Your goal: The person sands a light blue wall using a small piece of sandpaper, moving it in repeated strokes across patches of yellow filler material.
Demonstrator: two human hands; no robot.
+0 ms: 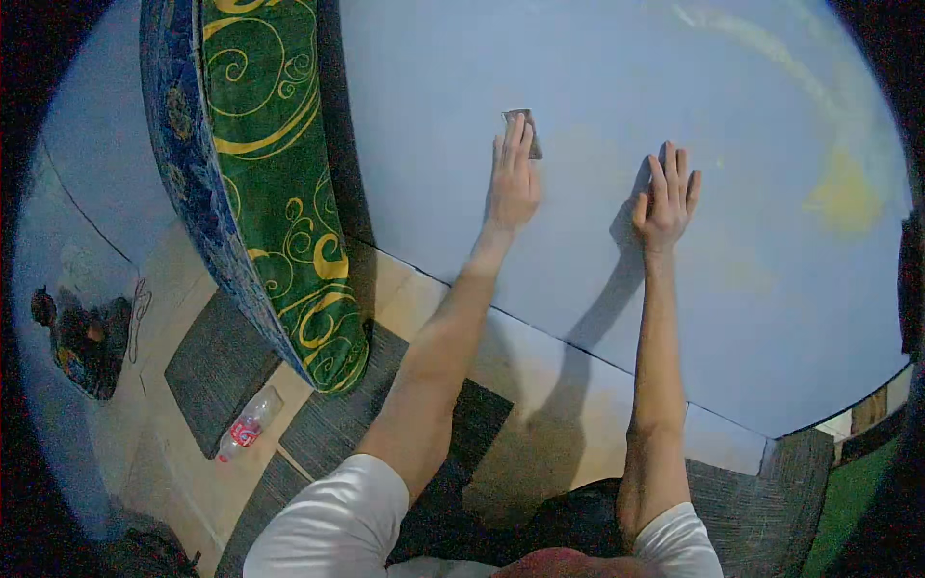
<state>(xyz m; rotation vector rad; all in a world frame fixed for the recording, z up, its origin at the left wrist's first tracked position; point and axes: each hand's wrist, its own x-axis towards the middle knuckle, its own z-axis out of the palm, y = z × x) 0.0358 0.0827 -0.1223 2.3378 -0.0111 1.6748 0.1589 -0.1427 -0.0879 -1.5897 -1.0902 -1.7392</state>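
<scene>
Before me rises a pale blue wall (578, 238) with yellowish patches. My left hand (514, 180) lies against it, its fingers over a small brown, flat rectangular piece (536, 144), perhaps sandpaper, pressed to the surface. Farther right, my right hand (666, 206) rests on the wall with its fingers apart and nothing in it. Whitish and yellow marks (845, 195) show on the wall to the right of my right hand.
A green padded piece with yellow scrolls (267, 130) and blue patterned fabric stands at left. On the tiled floor (181, 448) lie dark grey mats (224, 368) and a clear plastic bottle (249, 426). A dark bag-like object (90, 336) is at far left.
</scene>
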